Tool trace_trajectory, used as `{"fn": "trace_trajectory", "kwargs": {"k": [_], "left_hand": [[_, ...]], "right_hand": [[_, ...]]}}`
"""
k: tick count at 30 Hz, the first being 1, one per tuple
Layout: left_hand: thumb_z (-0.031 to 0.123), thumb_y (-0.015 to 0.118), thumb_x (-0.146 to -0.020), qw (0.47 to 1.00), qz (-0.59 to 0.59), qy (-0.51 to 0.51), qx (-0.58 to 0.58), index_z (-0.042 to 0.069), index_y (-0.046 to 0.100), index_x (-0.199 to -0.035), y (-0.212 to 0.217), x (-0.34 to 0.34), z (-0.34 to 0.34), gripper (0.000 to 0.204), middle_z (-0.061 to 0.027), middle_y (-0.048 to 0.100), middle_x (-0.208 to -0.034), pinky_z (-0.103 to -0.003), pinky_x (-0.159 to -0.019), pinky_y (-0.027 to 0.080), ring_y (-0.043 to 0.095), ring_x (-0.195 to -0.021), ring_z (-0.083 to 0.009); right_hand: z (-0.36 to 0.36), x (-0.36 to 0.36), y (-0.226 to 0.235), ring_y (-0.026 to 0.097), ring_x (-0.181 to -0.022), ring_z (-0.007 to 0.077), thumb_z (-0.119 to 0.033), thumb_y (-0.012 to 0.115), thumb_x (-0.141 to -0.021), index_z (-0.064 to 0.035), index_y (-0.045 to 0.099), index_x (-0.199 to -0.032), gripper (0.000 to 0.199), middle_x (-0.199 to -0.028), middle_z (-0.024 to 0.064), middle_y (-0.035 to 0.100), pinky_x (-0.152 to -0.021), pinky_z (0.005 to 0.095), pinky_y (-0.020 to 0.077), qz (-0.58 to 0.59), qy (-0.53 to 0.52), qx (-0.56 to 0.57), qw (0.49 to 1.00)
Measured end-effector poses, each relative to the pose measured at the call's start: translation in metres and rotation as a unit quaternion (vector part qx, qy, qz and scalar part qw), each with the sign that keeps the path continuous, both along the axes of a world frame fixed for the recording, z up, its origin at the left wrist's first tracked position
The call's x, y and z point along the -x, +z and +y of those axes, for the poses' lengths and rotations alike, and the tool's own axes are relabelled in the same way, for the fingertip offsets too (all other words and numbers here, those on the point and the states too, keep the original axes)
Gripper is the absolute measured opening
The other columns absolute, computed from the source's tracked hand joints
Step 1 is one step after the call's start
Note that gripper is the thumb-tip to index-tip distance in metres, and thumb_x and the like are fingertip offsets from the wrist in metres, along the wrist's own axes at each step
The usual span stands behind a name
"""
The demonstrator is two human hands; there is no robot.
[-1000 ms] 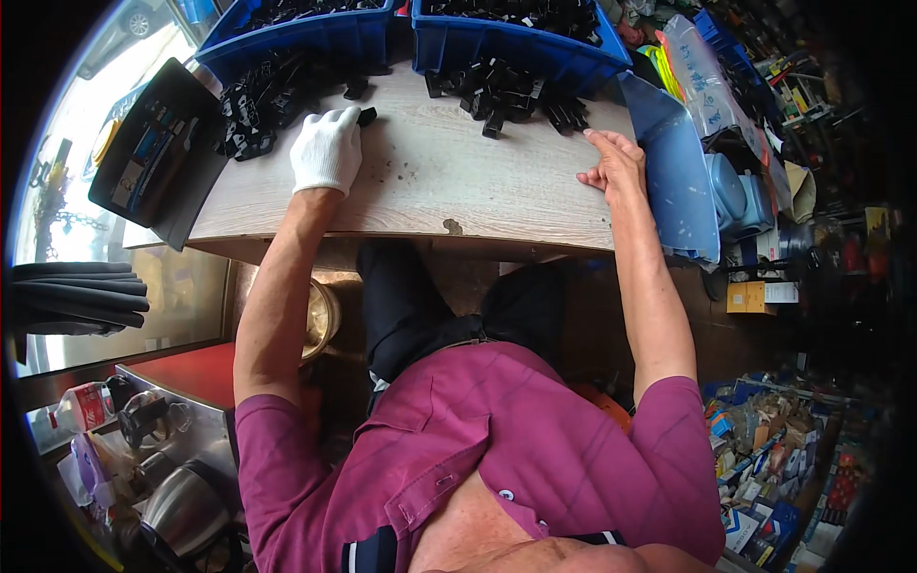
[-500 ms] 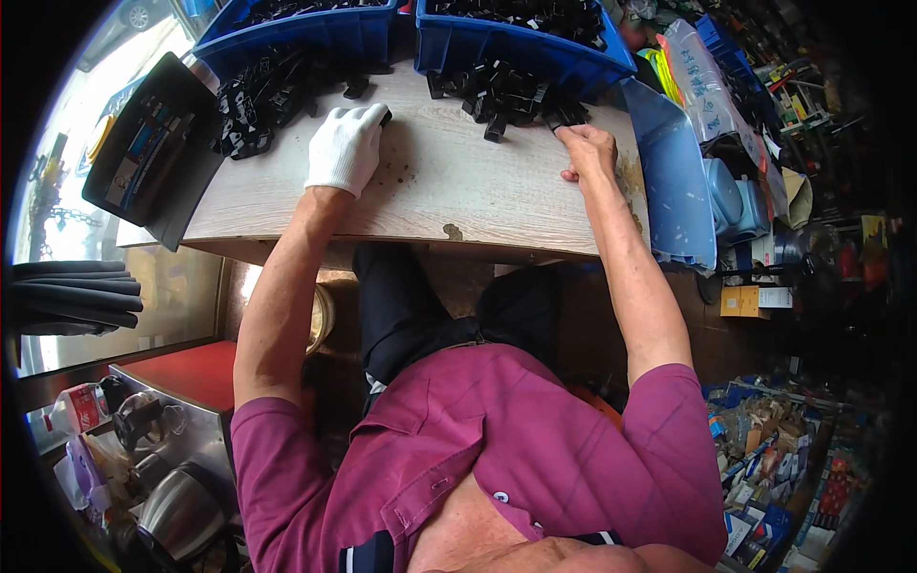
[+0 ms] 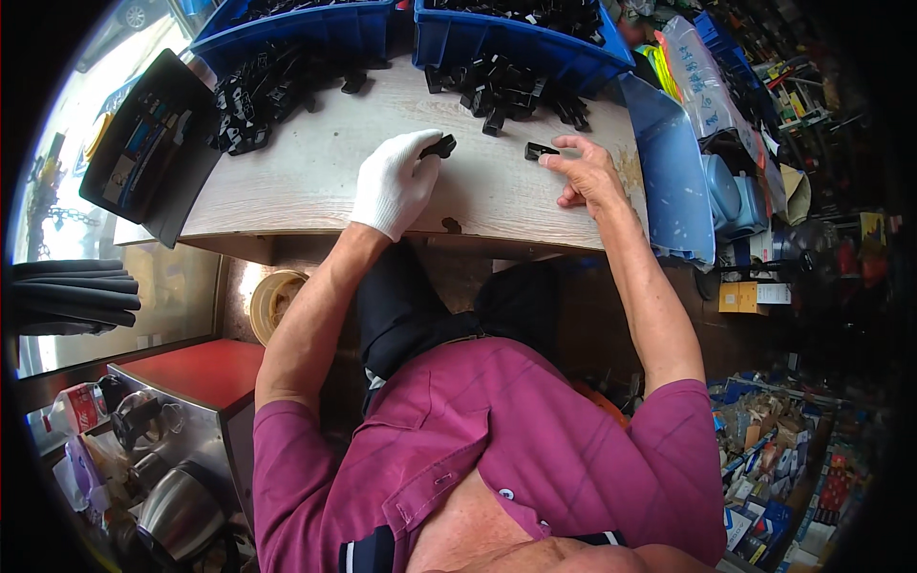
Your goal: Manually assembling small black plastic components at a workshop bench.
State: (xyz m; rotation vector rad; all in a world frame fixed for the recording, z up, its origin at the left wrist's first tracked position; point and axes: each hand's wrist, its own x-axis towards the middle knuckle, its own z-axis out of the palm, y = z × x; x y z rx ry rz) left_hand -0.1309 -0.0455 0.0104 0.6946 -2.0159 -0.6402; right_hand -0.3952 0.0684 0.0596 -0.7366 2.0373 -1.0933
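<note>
In a white knit glove, my left hand (image 3: 396,183) pinches a small black plastic part (image 3: 439,146) between thumb and fingers above the middle of the table. Bare, my right hand (image 3: 588,174) grips a second black part (image 3: 540,152) by its right end, a short way from the first. The two parts are apart and point toward each other. Beyond my right hand lies a loose heap of similar black parts (image 3: 501,88). Another heap of black parts (image 3: 258,100) lies at the far left, with one single piece (image 3: 353,82) beside it.
Two blue bins (image 3: 521,46) full of black parts line the table's far edge. An open black case (image 3: 148,143) stands at the left of the pale wooden table (image 3: 306,191). A light-blue plastic panel (image 3: 669,167) borders the right side. Crowded shelves stand farther right.
My left hand has moved right and nearer, carrying its black part. My right hand has drawn back from the right heap, slightly left and nearer, with a black part in its fingers.
</note>
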Motion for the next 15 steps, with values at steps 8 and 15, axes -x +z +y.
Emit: {"fn": "trace_trajectory", "kwargs": {"k": [8, 15], "left_hand": [[0.007, 0.064, -0.088, 0.998, 0.001, -0.046, 0.044, 0.008, 0.070, -0.113, 0.003, 0.043, 0.019, 0.026, -0.0146, 0.072, -0.102, -0.042, -0.083, 0.055, 0.068, -0.096, -0.0353], [0.010, 0.062, -0.088, 0.978, -0.139, -0.111, 0.110, 0.011, 0.072, -0.113, 0.005, 0.069, 0.013, 0.026, -0.0090, 0.072, -0.106, -0.039, -0.085, 0.056, 0.068, -0.098, -0.0318]], "right_hand": [[-0.006, -0.012, -0.002, 0.044, -0.038, 0.0096, -0.013, 0.081, -0.080, -0.0046, 0.067, -0.116, 0.039, -0.062, 0.0009, 0.058, -0.037, 0.0284, 0.0421, 0.044, 0.063, -0.034, 0.996], [-0.004, -0.026, -0.009, 0.041, -0.036, 0.0081, -0.011, 0.076, -0.085, -0.0024, 0.068, -0.114, 0.032, -0.055, -0.0018, 0.053, -0.034, 0.0261, 0.0342, 0.026, 0.156, -0.015, 0.987]]}}
